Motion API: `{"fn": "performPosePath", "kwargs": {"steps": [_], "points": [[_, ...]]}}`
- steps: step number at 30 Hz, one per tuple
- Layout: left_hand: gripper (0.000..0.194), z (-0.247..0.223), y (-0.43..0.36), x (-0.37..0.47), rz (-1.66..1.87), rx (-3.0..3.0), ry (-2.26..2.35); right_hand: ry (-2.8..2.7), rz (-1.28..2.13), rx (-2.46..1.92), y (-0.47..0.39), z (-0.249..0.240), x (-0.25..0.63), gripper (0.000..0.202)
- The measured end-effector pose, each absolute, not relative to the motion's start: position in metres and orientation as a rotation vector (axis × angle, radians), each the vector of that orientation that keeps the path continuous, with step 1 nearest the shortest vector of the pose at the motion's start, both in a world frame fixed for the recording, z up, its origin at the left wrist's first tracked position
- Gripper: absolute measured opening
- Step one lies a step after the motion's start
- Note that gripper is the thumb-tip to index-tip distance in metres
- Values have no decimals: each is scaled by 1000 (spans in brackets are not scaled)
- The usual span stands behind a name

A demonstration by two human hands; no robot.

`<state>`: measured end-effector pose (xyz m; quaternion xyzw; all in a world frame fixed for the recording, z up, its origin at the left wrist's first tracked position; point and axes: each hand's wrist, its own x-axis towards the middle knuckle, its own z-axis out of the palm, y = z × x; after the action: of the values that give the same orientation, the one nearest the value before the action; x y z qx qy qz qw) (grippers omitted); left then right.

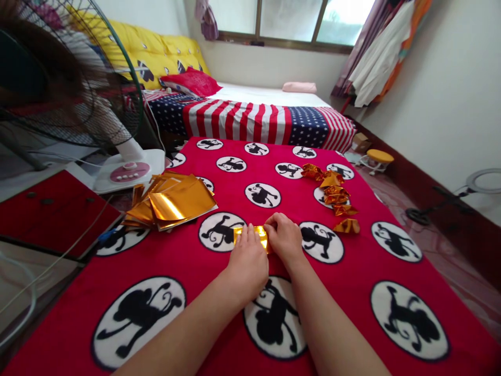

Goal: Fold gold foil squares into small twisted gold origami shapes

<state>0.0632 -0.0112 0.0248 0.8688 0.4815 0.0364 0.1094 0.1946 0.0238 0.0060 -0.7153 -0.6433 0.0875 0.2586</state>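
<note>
A small folded piece of gold foil paper lies on the red monkey-print cloth, between my two hands. My left hand rests flat on its left part, fingers stretched out over it. At its right end, the thumb and fingers of my right hand pinch the edge. To the left sits a loose stack of flat gold foil sheets. On the right, several folded gold paper shapes stand in a curved row.
A standing fan is at the left, beside a red panel. Behind the cloth is a bed with a striped and starred cover. A yellow stool and a ring light stand on the floor at right.
</note>
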Motion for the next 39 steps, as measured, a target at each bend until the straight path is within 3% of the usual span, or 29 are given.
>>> {"fn": "performPosePath", "kwargs": {"steps": [7,15,19,22,25,34,39], "points": [[40,54,-9,60,-156,2510,1516,-1744,246,-1951,25,6,195,4],[35,75,3,44,-217,2461,1658,-1734,252,-1956,24,8,194,5],[39,69,21,34,-72,2399,1826,-1702,268,-1928,23,7,194,3],[31,54,33,27,138,2311,1877,-1666,297,-1904,24,4,195,3],[40,39,43,21,271,2267,1825,-1631,316,-1898,24,2,195,4],[28,25,56,8,417,1987,1694,-1588,258,-1881,25,0,196,6],[28,22,57,9,425,1962,1789,-1738,71,-1639,13,9,178,17]]}}
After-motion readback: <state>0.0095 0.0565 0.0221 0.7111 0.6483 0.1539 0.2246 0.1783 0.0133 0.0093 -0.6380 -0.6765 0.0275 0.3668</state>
